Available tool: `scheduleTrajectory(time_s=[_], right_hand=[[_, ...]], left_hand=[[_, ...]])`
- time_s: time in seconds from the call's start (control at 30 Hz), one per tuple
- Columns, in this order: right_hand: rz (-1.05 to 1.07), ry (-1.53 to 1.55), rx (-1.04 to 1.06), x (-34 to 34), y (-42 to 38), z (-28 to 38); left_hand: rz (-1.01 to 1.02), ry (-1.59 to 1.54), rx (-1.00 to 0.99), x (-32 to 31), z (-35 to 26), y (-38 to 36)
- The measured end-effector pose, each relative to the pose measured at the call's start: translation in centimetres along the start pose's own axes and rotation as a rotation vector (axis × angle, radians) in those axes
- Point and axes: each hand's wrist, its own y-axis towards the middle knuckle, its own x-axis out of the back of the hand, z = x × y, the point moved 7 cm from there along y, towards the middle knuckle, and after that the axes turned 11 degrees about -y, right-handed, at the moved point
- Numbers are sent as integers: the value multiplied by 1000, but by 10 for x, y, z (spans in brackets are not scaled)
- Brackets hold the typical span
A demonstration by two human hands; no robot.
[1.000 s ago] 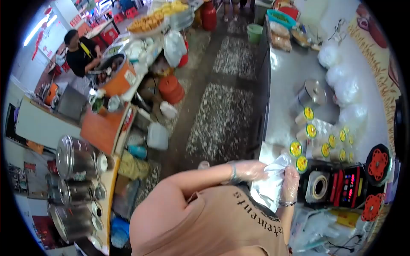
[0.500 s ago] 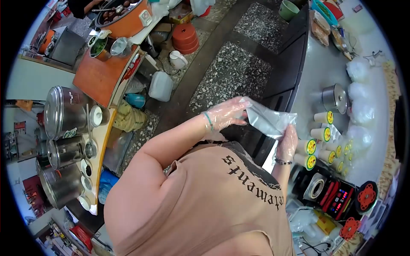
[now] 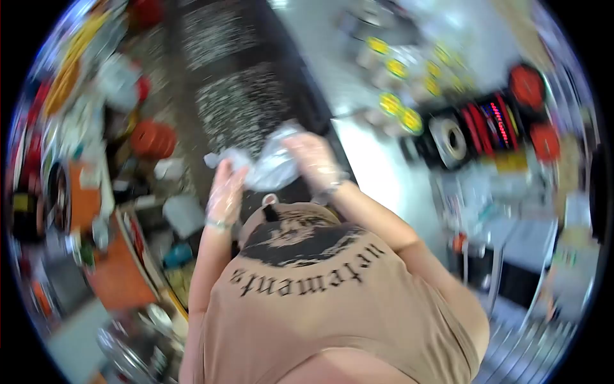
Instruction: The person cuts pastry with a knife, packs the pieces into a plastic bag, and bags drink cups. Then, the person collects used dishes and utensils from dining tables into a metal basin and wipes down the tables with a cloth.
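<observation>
A crumpled whitish, see-through plastic bag (image 3: 276, 163) is stretched between my two hands, in front of my chest. My right hand (image 3: 313, 160), in a clear disposable glove, is closed on the bag's right upper side. On the other side, my left hand (image 3: 225, 195), gloved the same way, has its fingertips at a narrow bunched end of the bag; motion blur softens the grip. Whether anything is inside the bag I cannot make out.
To the right, a metal counter (image 3: 377, 160) carries several cups with yellow lids (image 3: 390, 102) and a black machine with a red display (image 3: 499, 125). Left of the speckled floor (image 3: 240, 105) are a red stool (image 3: 153, 139), a white jug (image 3: 183, 214) and an orange-topped table (image 3: 121, 272).
My view and body have turned right. The bag, earlier held out flat and silvery over by the counter, is now crumpled in front of my chest. Both hands are still at it.
</observation>
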Motion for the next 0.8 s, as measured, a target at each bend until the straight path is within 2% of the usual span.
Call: scheduleTrajectory(time_s=[0.03, 0.1, 0.17, 0.2, 0.27, 0.37, 0.4, 0.43, 0.47, 0.5, 0.53, 0.57, 0.6, 0.63, 0.67, 0.7, 0.73, 0.77, 0.8], right_hand=[[96, 67, -39, -1, -7, -4], [102, 409, -200, 6, -12, -37], [52, 660, -153, 29, -23, -48], [9, 678, -151, 42, -29, -56], [-5, 387, -176, 69, -47, -70], [39, 332, -297, 105, -77, -89], [42, 405, -386, 115, -81, -107], [39, 415, -383, 123, -88, -116], [-115, 443, -411, 138, -94, -127], [-255, 464, -417, 155, -96, -137], [-198, 430, -415, 163, -94, -158], [-112, 494, -355, 169, -91, -166], [-80, 569, -422, 175, -92, -180], [-95, 531, -314, 187, -90, -162], [-132, 567, -342, 190, -84, -160], [-88, 624, -291, 193, -81, -154], [-47, 632, -308, 195, -78, -166], [-20, 638, -339, 194, -74, -177], [-4, 639, -310, 192, -71, -166]], left_hand=[[40, 128, -33, -21, -3, -1], [11, 576, 50, -40, 1, 3], [-58, 233, -4, -39, 22, 14], [-80, 282, 10, -42, 24, 19], [-38, 291, 4, -61, 34, 28], [-9, 297, 28, -71, 70, 45], [168, 680, -142, -90, 72, 48], [346, 1058, -317, -108, 78, 47], [314, 824, -139, -121, 89, 43], [348, 726, -209, -129, 104, 39], [427, 1066, -47, -151, 102, 33], [692, 1036, -51, -182, 99, 17], [706, 1221, -92, -167, 122, 22], [658, 1090, 149, -185, 118, 8], [687, 857, 178, -189, 116, 5], [625, 1158, 129, -196, 110, 7], [352, 884, 253, -170, 129, 17], [220, 896, 136, -166, 119, 27], [183, 908, 64, -166, 107, 31]])
